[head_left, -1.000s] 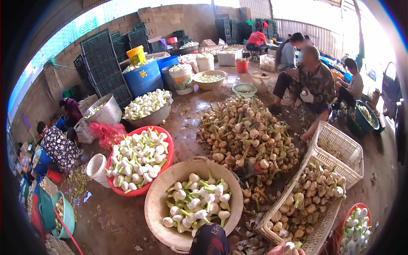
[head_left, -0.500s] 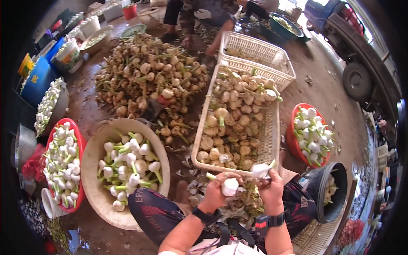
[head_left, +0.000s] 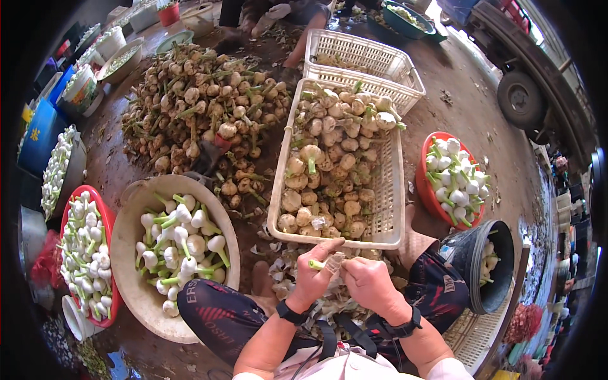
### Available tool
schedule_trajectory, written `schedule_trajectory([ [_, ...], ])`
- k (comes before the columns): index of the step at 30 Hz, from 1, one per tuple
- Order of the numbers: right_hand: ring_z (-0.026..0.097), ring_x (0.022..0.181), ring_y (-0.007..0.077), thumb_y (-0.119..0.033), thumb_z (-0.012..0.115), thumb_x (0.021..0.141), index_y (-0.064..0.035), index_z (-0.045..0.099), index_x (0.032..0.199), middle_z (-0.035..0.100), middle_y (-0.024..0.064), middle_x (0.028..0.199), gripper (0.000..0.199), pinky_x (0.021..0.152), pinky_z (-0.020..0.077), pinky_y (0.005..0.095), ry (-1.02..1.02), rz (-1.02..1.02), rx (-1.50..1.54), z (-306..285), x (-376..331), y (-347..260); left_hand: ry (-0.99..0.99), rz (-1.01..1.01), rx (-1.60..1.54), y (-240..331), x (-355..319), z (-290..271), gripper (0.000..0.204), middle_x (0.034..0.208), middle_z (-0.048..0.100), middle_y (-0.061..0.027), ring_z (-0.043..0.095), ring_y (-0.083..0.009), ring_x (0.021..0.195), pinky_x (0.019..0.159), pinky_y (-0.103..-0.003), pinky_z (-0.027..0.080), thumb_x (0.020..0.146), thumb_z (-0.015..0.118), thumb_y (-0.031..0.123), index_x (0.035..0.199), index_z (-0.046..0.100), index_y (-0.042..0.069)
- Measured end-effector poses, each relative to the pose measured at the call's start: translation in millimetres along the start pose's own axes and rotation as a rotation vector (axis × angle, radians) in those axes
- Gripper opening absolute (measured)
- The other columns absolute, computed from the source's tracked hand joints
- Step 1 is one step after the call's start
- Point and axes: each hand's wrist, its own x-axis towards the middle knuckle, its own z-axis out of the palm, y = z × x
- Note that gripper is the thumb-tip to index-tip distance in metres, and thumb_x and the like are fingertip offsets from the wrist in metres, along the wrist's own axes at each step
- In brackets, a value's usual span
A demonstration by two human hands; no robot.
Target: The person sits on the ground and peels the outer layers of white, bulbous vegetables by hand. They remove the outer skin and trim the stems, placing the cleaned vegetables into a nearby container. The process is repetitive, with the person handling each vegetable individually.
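My left hand is closed around a garlic bulb, whose cut green stem pokes out to the left between thumb and fingers. Close against it, my right hand is a fist with its fingertips at the bulb; what it pinches is hidden. Both hands are over my lap, just in front of a cream plastic crate of unpeeled garlic bulbs. Loose papery garlic skins lie below the hands. To the left, a wide cream basin holds cleaned white bulbs with green stems.
Red basins of white garlic stand at left and right. A dark bucket lies tilted by my right knee. Beyond are a large garlic heap, a second crate, another person's hand and a vehicle wheel.
My right hand has moved left to meet my left hand, and the white skin it held apart no longer shows. The bulb is now mostly covered by fingers. The whole view has shifted slightly.
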Motion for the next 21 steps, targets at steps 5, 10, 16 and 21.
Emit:
schedule_trajectory([
  [5, 0.06, 0.055, 0.0208, -0.009, 0.059, 0.086, 0.0012, 0.061, 0.078, 0.061, 0.008, 0.065, 0.013, 0.051, 0.0466, 0.0306, -0.002, 0.298, 0.499, 7.6, -2.6, 12.6, -0.161, -0.232, -0.733, -1.7, 1.8, -2.5, 0.045, 0.127, 0.056, -0.0198, 0.058, -0.029, 0.112, 0.098, -0.037, 0.043, 0.096, 0.049, 0.03, 0.131, 0.05, 0.002],
  [10, 0.053, 0.055, 0.0141, -0.013, 0.051, 0.092, 0.0027, 0.056, 0.091, 0.055, 0.0062, 0.066, 0.016, 0.053, 0.0482, 0.0289, 0.032, 0.622, 1.49, 0.9, -29.8, 16.6, -0.272, -0.133, -1.396, 11.6, 7.2, -3.2, 0.054, 0.149, 0.028, -0.0204, 0.028, -0.0361, 0.138, 0.109, -0.058, 0.024, 0.094, 0.042, 0.036, 0.144, 0.036, 0.017],
  [16, 0.057, 0.058, 0.0159, -0.014, 0.052, 0.09, 0.0008, 0.057, 0.084, 0.054, 0.0057, 0.061, 0.017, 0.056, 0.0491, 0.0307, -0.207, 0.83, 1.247, 7.2, -73.5, 27.0, -0.08, -0.26, -1.564, 8.5, 8.3, -11.7, 0.054, 0.149, 0.031, -0.0158, 0.025, -0.0318, 0.14, 0.112, -0.058, 0.016, 0.09, 0.04, 0.033, 0.142, 0.04, 0.019],
  [21, 0.062, 0.071, 0.0365, -0.02, 0.06, 0.084, -0.0035, 0.061, 0.081, 0.063, 0.0156, 0.074, 0.017, 0.063, 0.0501, 0.0441, -0.617, 0.18, -0.201, 33.1, -79.0, 37.9, 0.203, -0.365, -1.338, -5.0, 10.8, -9.3, 0.041, 0.12, 0.057, -0.0155, 0.053, -0.0328, 0.111, 0.095, -0.049, 0.042, 0.095, 0.041, 0.03, 0.129, 0.051, 0.009],
])
